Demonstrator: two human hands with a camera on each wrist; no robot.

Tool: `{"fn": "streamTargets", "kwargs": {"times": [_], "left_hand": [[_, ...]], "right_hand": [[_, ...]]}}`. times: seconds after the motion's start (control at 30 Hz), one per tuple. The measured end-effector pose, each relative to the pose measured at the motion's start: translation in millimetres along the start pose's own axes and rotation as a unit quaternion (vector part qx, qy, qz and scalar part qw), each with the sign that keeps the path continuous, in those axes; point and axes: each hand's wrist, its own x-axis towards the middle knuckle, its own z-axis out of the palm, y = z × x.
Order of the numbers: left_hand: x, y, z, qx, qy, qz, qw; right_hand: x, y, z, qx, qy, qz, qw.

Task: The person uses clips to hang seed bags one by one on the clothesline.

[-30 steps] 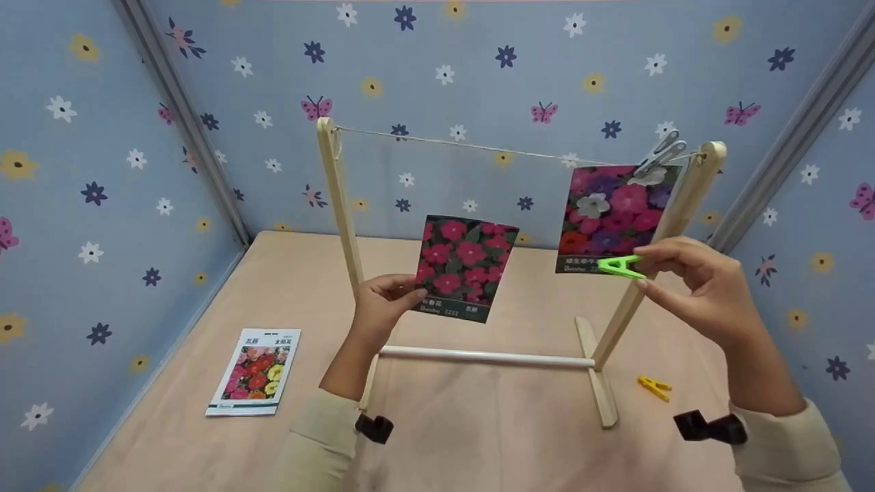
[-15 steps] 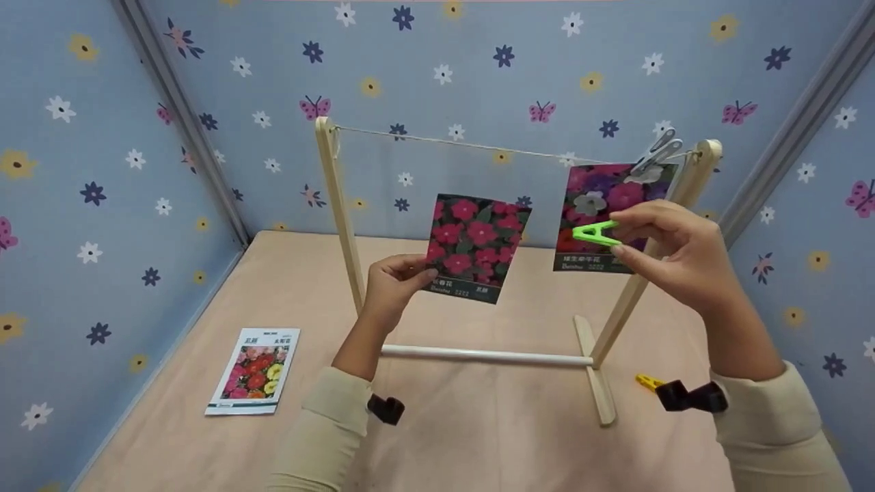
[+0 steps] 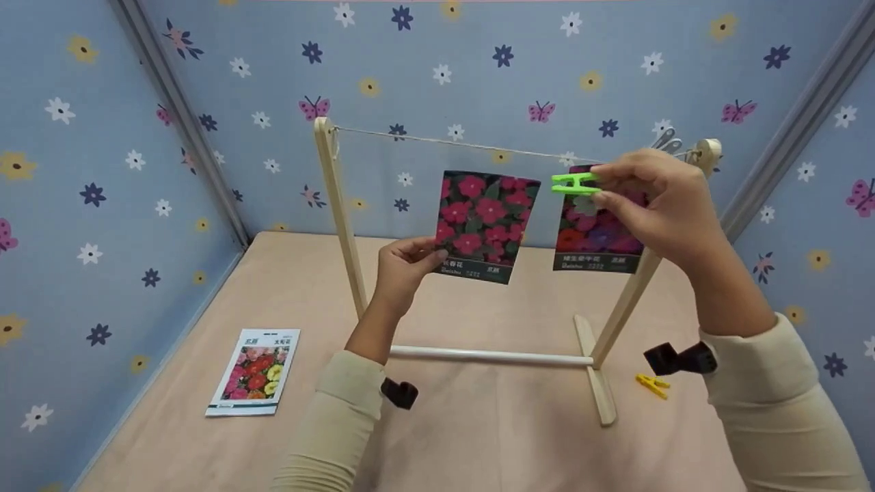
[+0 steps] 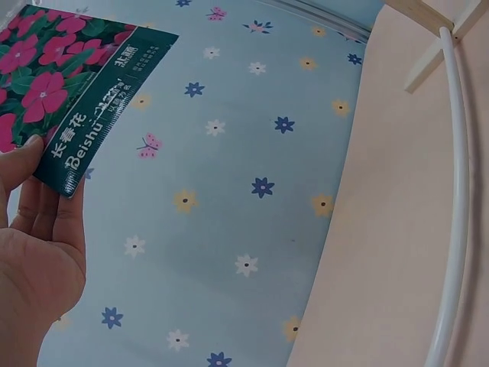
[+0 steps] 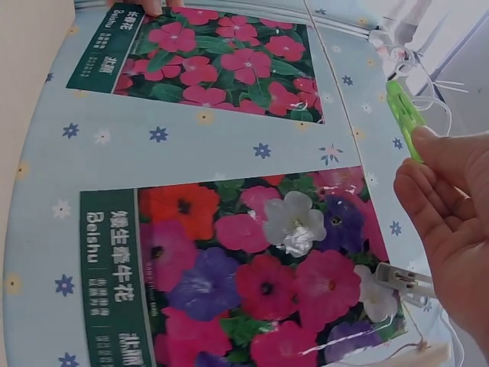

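Note:
My left hand (image 3: pixel 410 273) pinches a seed packet (image 3: pixel 487 219) with pink-red flowers by its lower left corner, thumb in front. The packet is upright and tilted slightly, its top edge a little below the string (image 3: pixel 444 141). My right hand (image 3: pixel 660 198) pinches a light green clothespin (image 3: pixel 575 183) between thumb and fingers, its tip pointing left. Behind this hand a second seed packet (image 5: pixel 260 267), with mixed petunia-like flowers, hangs at the string's right end. A grey clothespin (image 5: pixel 405 280) clips it there; the right hand partly hides both in the head view.
The string runs between two wooden posts (image 3: pixel 340 225) joined low down by a white rod (image 3: pixel 489 355). A yellow clothespin (image 3: pixel 653 385) lies on the table right of the stand. Another seed packet (image 3: pixel 253 372) lies at the left. Flower-patterned walls surround the table.
My left hand has raised the pink-red seed packet up and to the right, nearer the string. My right hand has lifted the green clothespin up and left, now overlapping the hanging packet.

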Motion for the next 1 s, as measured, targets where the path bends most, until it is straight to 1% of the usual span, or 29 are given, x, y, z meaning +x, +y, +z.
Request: {"fn": "streamTargets", "kwargs": {"times": [0.13, 0.33, 0.53, 0.67, 0.77, 1.0], "left_hand": [[3.4, 0.7, 4.6, 0.011, -0.004, 0.002, 0.9999], [7.8, -1.5, 8.8, 0.018, -0.005, 0.004, 0.9998], [9.7, -2.1, 11.5, 0.027, -0.007, 0.009, 0.9996], [10.8, -3.0, 12.2, 0.031, -0.008, 0.006, 0.9995], [11.4, -2.2, 13.3, 0.027, -0.012, 0.007, 0.9995], [13.0, -1.5, 15.9, 0.022, -0.016, 0.018, 0.9995]], "right_hand": [[14.4, -1.1, -1.8, -0.033, -0.003, -0.012, 0.999], [34.5, -3.8, 0.0, -0.062, -0.027, -0.020, 0.997], [50.4, -8.5, 7.7, -0.093, -0.044, -0.010, 0.995], [57.1, -11.0, 13.7, -0.101, -0.048, 0.007, 0.994], [60.3, -11.5, 17.6, -0.107, -0.058, 0.014, 0.992], [61.8, -10.6, 22.8, -0.110, -0.073, 0.022, 0.991]]}}
